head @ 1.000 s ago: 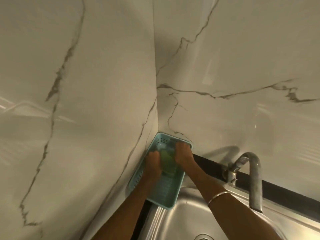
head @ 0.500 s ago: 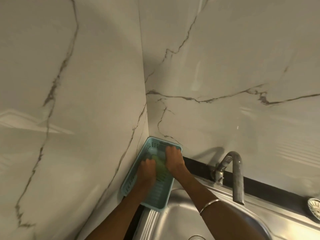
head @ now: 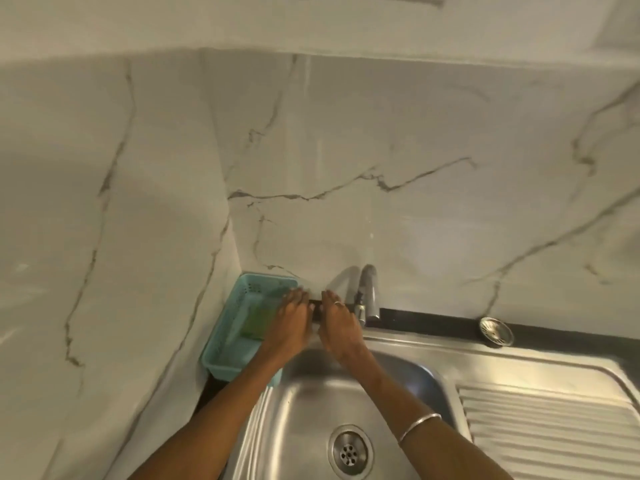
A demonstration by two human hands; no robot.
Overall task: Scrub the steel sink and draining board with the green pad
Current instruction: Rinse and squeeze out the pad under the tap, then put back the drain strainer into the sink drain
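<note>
The green pad (head: pixel 255 321) lies inside a turquoise plastic basket (head: pixel 221 358) in the corner, left of the steel sink (head: pixel 304 403). My left hand (head: pixel 292 318) is open, palm down, over the basket's right rim, just right of the pad and not holding it. My right hand (head: pixel 337 322) is open too, fingers spread, above the sink's back rim beside the tap (head: pixel 367 294). The ribbed draining board (head: pixel 547 431) stretches off to the right of the bowl. The drain (head: pixel 349 452) sits at the bowl's bottom.
Marble-look walls close the corner at the left and back. A black ledge (head: pixel 433 320) runs behind the sink, with a small round metal strainer (head: pixel 496 331) resting on it. A bangle (head: pixel 419 426) circles my right wrist.
Both hands have let go of the green pad and come out of the basket to the right, toward the tap. The view has tilted down, showing the sink bowl and draining board.
</note>
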